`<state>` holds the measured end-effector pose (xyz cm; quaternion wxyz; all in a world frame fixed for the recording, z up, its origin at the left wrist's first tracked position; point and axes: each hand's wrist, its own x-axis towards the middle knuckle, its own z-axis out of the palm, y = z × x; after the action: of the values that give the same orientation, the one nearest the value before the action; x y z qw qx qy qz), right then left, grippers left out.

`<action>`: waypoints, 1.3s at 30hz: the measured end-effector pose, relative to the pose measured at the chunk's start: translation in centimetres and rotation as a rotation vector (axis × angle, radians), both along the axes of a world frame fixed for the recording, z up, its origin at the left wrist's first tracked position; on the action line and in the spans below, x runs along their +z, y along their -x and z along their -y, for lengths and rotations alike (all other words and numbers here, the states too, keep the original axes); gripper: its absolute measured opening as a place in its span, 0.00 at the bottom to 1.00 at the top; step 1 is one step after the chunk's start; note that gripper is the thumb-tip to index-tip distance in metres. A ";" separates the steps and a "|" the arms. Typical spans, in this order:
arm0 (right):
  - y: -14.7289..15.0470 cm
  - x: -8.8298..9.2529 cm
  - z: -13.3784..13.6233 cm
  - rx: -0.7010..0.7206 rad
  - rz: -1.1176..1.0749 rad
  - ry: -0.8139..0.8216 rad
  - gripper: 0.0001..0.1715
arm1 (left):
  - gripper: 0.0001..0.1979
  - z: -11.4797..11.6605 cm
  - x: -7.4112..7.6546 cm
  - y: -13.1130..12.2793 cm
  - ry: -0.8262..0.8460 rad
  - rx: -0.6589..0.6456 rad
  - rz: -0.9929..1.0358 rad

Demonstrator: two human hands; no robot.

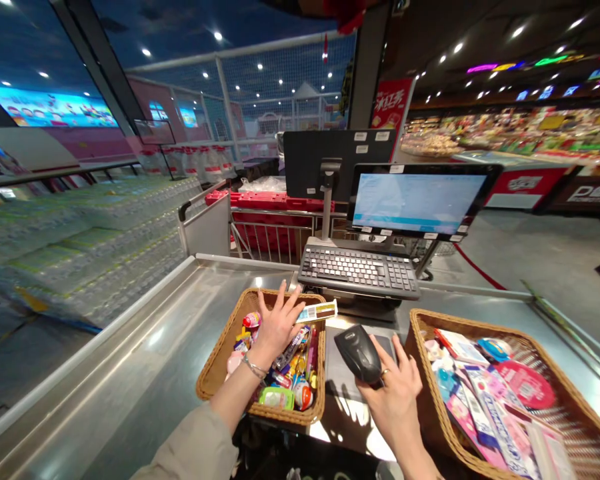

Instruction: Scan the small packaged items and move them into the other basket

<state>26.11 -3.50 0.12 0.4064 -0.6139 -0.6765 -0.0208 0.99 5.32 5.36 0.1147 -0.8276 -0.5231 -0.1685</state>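
My right hand point(397, 393) is wrapped round a black handheld barcode scanner point(359, 355), its head tilted toward the left basket. Over the left wicker basket point(211, 365), my left hand point(277, 327) grips a slim white-and-yellow box point(321, 311) at one end, between thumb and forefinger. The other fingers of that hand are spread. A barcode shows on the box. Beneath the left hand lie several small packaged sweets and toys, among them a green-framed pack point(277, 398) and an orange-and-white egg point(303, 395). The hand hides part of the contents.
A second wicker basket point(414, 333) on the right holds several packages, including a pink round one point(527, 385). Behind the baskets stand a keyboard point(357, 270) and a lit monitor point(417, 203). The metal counter point(145, 353) extends left. A shopping cart point(275, 233) is beyond it.
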 end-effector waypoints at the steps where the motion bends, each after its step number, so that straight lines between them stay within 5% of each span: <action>1: 0.0 0.0 0.1 -0.004 0.004 0.007 0.14 | 0.22 -0.1 0.0 -0.3 0.000 -0.009 0.001; 18: -1.0 0.9 0.8 -0.041 0.080 0.026 0.18 | 0.22 -1.5 0.0 -4.0 -0.021 -0.133 -0.014; 26: -1.5 0.7 0.8 -0.051 0.166 -0.005 0.18 | 0.22 -2.3 -0.8 -4.5 -0.190 -0.158 -0.036; 39: -1.7 0.5 0.8 -0.049 0.179 -0.023 0.19 | 0.22 -2.5 -0.9 -4.7 -0.207 -0.172 -0.037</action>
<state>27.82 -4.33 0.57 0.3507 -0.6211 -0.6946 -0.0934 5.72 7.84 4.41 0.1941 -0.8560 -0.4279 -0.2154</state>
